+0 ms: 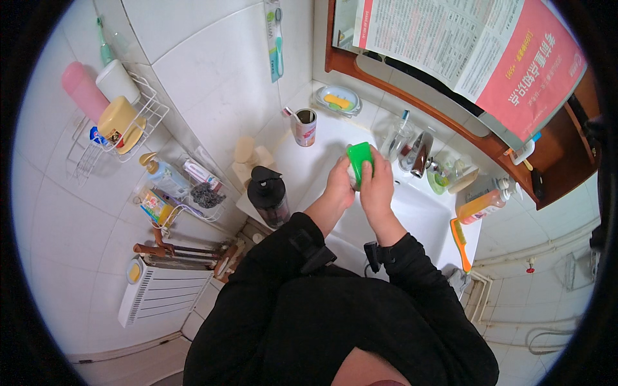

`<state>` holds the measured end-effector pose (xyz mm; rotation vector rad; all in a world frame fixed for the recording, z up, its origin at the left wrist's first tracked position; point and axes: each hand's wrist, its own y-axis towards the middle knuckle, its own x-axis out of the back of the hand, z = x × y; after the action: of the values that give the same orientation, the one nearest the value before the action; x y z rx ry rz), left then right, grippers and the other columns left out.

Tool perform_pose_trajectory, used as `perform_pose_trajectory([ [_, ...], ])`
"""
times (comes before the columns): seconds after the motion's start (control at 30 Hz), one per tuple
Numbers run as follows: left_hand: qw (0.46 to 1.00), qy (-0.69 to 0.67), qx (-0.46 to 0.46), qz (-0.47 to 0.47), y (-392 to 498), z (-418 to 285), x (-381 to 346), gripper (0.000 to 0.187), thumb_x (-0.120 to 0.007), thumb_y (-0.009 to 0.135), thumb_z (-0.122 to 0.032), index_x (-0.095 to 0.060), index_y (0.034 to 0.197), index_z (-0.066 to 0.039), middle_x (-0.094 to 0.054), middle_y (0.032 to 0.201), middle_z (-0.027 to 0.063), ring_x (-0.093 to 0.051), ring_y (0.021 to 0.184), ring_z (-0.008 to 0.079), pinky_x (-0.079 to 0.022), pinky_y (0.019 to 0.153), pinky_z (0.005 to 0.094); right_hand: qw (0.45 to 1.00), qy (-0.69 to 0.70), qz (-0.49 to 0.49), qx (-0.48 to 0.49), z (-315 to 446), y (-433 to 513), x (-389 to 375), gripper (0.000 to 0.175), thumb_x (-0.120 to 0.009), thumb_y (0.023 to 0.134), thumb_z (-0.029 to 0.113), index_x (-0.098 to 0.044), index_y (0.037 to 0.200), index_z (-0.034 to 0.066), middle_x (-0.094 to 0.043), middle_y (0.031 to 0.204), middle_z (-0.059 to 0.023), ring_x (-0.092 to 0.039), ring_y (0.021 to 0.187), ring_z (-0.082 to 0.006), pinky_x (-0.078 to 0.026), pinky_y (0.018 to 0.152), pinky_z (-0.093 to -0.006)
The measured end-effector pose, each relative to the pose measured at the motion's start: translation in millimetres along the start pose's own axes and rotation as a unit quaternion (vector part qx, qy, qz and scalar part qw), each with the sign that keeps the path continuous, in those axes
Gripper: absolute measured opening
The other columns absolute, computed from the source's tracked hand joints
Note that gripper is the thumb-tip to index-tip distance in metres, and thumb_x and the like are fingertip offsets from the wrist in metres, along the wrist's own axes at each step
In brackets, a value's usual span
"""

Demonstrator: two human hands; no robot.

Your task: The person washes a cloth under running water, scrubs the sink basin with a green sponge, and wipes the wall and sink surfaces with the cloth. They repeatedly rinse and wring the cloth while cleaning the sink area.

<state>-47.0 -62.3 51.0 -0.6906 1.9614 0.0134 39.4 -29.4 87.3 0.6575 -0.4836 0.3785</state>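
Observation:
Above the white washbasin (425,217), a bright green block (359,157) is held between both hands. A whitish part shows at its lower left side; I cannot tell exactly what the object is. My left hand (341,181) grips it from the left, with the fingers partly hidden behind it. On the right, my right hand (379,181) has its thumb pressed on the green face. The chrome faucet (421,154) stands to the right of my hands, and a clear glass (398,140) holding a toothbrush is just behind them.
At the left are a black pump bottle (269,198) and a toothbrush cup (305,128). A soap dish (338,101) sits at the back. To the right lie an orange-handled brush (462,246) and an amber pump bottle (483,205). A wood-framed mirror cabinet (429,96) overhangs the back.

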Motion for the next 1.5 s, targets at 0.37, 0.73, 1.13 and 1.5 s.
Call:
perform_pose_trajectory([
  [0.37, 0.984, 0.131, 0.001, -0.121, -2, 9, 22, 0.034, -0.046, 0.092, -0.034, -0.054, 0.113, -0.008, -0.06, 0.105, 0.0064, -0.059, 0.097, 0.0217, -0.048, 0.084, 0.0366, 0.99, 0.054, 0.058, -0.119, -34, 17, -46, 0.06, -0.051, 0.089, 0.028, -0.033, 0.134, -0.0069, -0.048, 0.122, -0.0283, -0.048, 0.112, -0.0396, -0.039, 0.094, -0.0374],
  [0.73, 0.987, 0.051, 0.071, -0.137, -10, 4, 38, 0.031, -0.048, 0.09, -0.035, -0.058, 0.103, -0.008, -0.063, 0.094, 0.0073, -0.062, 0.086, 0.0239, -0.05, 0.077, 0.0396, 0.988, -0.108, 0.11, -0.003, -21, 118, -65, 0.073, -0.063, 0.077, 0.029, -0.031, 0.137, 0.0024, -0.054, 0.111, -0.0231, -0.056, 0.099, -0.0392, -0.047, 0.083, -0.0443],
  [1.13, 0.976, 0.082, 0.11, -0.168, -7, 8, 59, 0.036, -0.053, 0.086, -0.037, -0.058, 0.106, -0.008, -0.061, 0.096, 0.0096, -0.061, 0.084, 0.0249, -0.05, 0.073, 0.0391, 0.914, -0.351, 0.151, 0.138, -18, 204, -115, 0.072, -0.069, 0.075, 0.024, -0.033, 0.138, 0.0201, -0.052, 0.113, -0.0125, -0.051, 0.108, -0.0303, -0.041, 0.089, -0.0477],
  [1.5, 0.975, 0.092, 0.104, -0.171, -12, 2, 59, 0.041, -0.055, 0.086, -0.04, -0.058, 0.109, -0.006, -0.062, 0.106, 0.0108, -0.058, 0.098, 0.027, -0.044, 0.087, 0.0402, 0.921, -0.316, 0.167, 0.157, -18, 206, -123, 0.062, -0.062, 0.072, 0.014, -0.045, 0.131, 0.0225, -0.052, 0.114, -0.0115, -0.048, 0.109, -0.0295, -0.036, 0.093, -0.0493],
])
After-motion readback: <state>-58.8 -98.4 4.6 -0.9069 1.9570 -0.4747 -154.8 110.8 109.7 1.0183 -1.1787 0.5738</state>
